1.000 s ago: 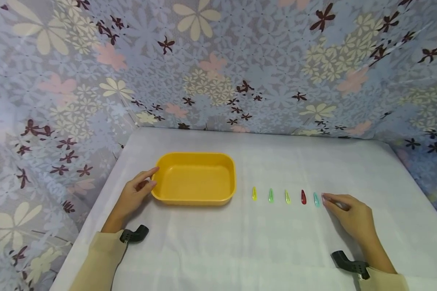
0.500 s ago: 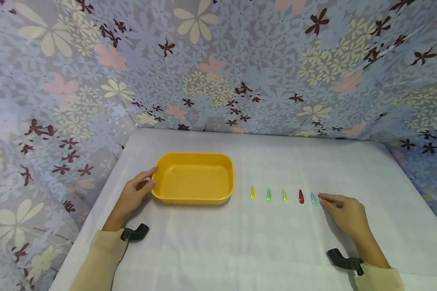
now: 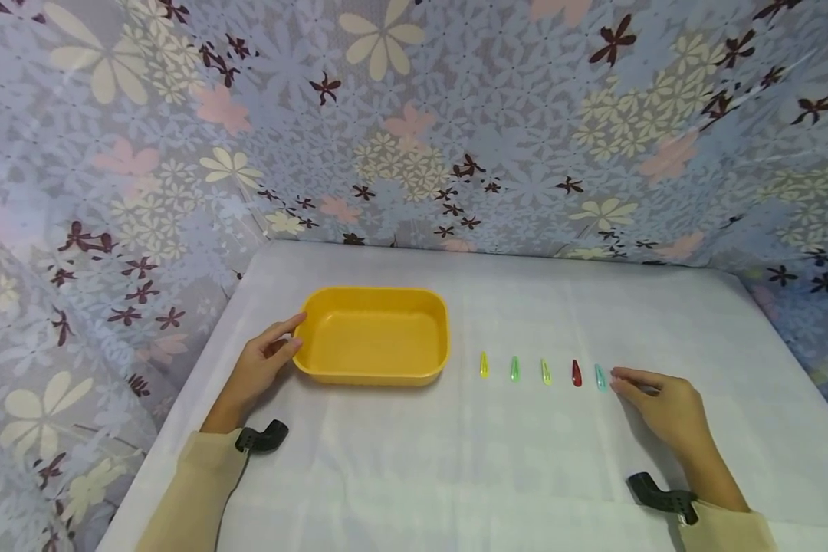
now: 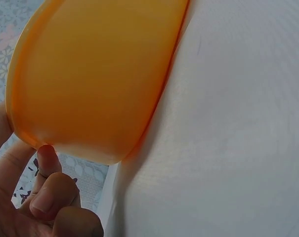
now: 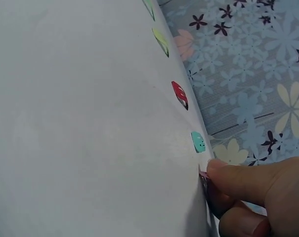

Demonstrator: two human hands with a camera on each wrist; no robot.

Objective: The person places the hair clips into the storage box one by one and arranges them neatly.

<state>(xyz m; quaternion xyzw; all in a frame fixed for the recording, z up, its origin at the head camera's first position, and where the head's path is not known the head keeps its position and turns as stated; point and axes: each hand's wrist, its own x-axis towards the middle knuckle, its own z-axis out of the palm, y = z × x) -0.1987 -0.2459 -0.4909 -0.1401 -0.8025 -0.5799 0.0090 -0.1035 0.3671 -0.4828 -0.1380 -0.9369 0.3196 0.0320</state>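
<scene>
In the head view, my left hand (image 3: 258,368) holds the left end of a yellow plastic tray (image 3: 372,379), thumb and forefinger at its rim. The left wrist view shows my curled fingers against the wall of the tray (image 4: 90,89). My right hand (image 3: 669,410) is at the right end of a row of small snap hair clips, its fingertips just beside the teal clip (image 3: 600,377). Thumb and forefinger pinch a small pinkish hair clip (image 5: 203,174), mostly hidden by the fingers, at the white cloth.
Leftward from the teal clip lie a red clip (image 3: 576,373), a yellow-green clip (image 3: 546,372), a green clip (image 3: 514,369) and a yellow clip (image 3: 484,365). White cloth (image 3: 414,468) covers the table. A floral curtain (image 3: 414,123) hangs behind and along the sides.
</scene>
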